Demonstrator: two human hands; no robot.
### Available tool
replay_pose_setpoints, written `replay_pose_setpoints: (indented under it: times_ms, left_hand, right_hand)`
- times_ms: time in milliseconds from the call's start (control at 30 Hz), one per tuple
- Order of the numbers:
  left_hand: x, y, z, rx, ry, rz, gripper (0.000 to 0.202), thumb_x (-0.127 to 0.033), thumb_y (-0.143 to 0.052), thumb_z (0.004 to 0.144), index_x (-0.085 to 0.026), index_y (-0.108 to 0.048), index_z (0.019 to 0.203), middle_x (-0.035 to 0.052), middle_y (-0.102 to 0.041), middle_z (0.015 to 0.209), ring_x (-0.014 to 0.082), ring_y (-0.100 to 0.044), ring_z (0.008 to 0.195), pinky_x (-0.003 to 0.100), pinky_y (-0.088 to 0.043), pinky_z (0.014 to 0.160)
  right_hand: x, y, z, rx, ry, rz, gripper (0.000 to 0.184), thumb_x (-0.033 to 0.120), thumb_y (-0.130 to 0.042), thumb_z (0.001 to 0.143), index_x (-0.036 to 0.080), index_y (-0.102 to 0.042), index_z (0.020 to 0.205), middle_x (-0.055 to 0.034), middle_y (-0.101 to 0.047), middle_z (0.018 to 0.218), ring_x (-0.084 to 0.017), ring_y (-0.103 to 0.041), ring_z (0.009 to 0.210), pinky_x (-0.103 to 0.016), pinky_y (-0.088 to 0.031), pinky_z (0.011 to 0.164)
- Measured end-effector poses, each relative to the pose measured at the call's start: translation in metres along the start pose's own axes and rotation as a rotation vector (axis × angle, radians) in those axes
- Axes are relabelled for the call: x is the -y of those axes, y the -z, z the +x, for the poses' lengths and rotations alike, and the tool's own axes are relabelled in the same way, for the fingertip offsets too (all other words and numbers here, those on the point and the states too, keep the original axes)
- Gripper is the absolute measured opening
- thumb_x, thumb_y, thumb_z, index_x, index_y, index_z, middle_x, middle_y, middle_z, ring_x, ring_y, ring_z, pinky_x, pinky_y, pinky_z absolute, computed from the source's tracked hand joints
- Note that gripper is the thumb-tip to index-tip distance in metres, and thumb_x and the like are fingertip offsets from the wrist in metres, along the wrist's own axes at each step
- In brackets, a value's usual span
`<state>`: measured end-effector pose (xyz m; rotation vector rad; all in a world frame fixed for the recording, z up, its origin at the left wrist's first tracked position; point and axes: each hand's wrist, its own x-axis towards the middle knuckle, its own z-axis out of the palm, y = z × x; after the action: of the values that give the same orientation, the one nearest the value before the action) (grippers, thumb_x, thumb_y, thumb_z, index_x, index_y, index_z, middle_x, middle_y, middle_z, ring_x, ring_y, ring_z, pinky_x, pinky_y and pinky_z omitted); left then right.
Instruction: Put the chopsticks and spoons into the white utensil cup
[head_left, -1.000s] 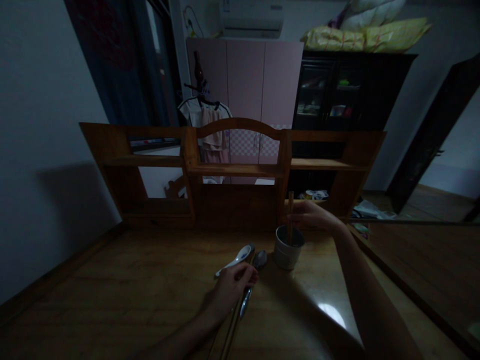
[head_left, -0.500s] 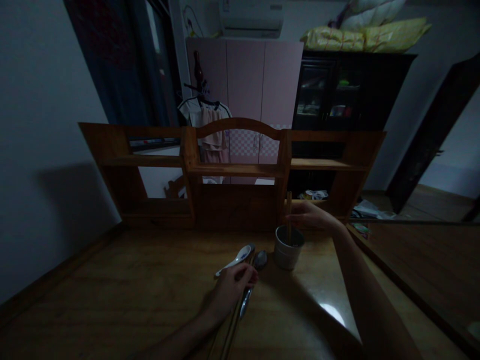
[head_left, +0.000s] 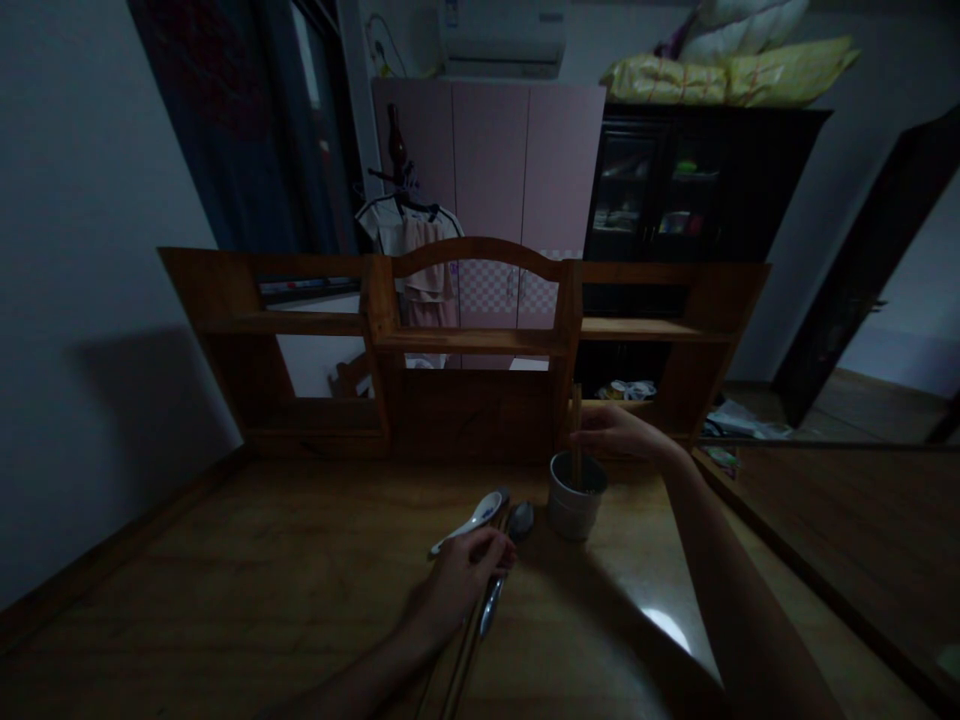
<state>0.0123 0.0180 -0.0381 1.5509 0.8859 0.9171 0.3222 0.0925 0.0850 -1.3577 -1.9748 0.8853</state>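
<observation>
Upright chopsticks (head_left: 577,408) are pinched in the nearer, right hand's (head_left: 622,432) grip, lower ends inside the cup (head_left: 573,512) at six o'clock from its fingers; at the cup's eight o'clock, a metal spoon (head_left: 520,521) is part-covered by the left hand (head_left: 463,572), whose hold cannot be told.

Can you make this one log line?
Left hand: at silver metal spoon | Right hand: holding slim brown wooden chopsticks in round grey cup | Nearby: white ceramic spoon
</observation>
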Motion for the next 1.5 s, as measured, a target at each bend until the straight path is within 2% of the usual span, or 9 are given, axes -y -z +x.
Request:
replay_pose_setpoints:
  times_ms: [467,733,900,1100,1500]
  left_hand:
    - [0.000,0.000,0.001,0.001,-0.009,0.022,0.041,-0.050,-0.052,0.087,-0.013,-0.069,0.084,0.0081,-0.070,0.088,0.0214,-0.068,0.085,0.030,-0.056,0.076]
    - [-0.002,0.000,0.000,0.000,-0.015,0.018,0.041,-0.051,-0.053,0.087,-0.014,-0.069,0.083,0.0084,-0.071,0.087,0.0218,-0.067,0.085,0.031,-0.055,0.076]
    - [0.000,0.001,0.001,-0.002,-0.018,0.021,0.040,-0.050,-0.052,0.087,-0.014,-0.069,0.084,0.0086,-0.070,0.088,0.0215,-0.067,0.085,0.030,-0.055,0.076]
    - [0.002,0.001,0.001,0.002,-0.015,0.020,0.039,-0.049,-0.052,0.088,-0.013,-0.069,0.083,0.0083,-0.070,0.087,0.0212,-0.067,0.084,0.030,-0.055,0.075]
    - [-0.002,0.001,0.000,0.004,-0.016,0.029,0.040,-0.049,-0.052,0.088,-0.014,-0.070,0.085,0.0084,-0.070,0.088,0.0211,-0.067,0.085,0.029,-0.054,0.075]
  right_hand:
    - [0.009,-0.003,-0.001,0.045,0.033,0.055,0.042,0.051,-0.070,0.076,0.012,-0.068,0.091,-0.0065,-0.066,0.082,-0.018,-0.059,0.071,-0.027,-0.046,0.062]
    - [0.003,-0.004,0.003,-0.009,0.026,-0.001,0.040,0.052,-0.071,0.074,0.015,-0.069,0.088,-0.0058,-0.064,0.074,-0.022,-0.060,0.072,-0.030,-0.047,0.063]
    - [-0.004,-0.004,0.005,0.005,0.022,0.008,0.042,0.052,-0.068,0.077,0.013,-0.067,0.092,-0.0054,-0.064,0.080,-0.019,-0.059,0.072,-0.028,-0.045,0.062]
    - [-0.014,-0.003,0.008,0.014,0.044,0.009,0.043,0.053,-0.067,0.078,0.011,-0.064,0.087,-0.0042,-0.061,0.079,-0.016,-0.056,0.069,-0.026,-0.044,0.061]
    - [-0.014,-0.005,0.010,-0.012,0.055,-0.001,0.045,0.056,-0.067,0.077,0.012,-0.062,0.081,-0.0043,-0.061,0.076,-0.016,-0.056,0.068,-0.026,-0.042,0.061]
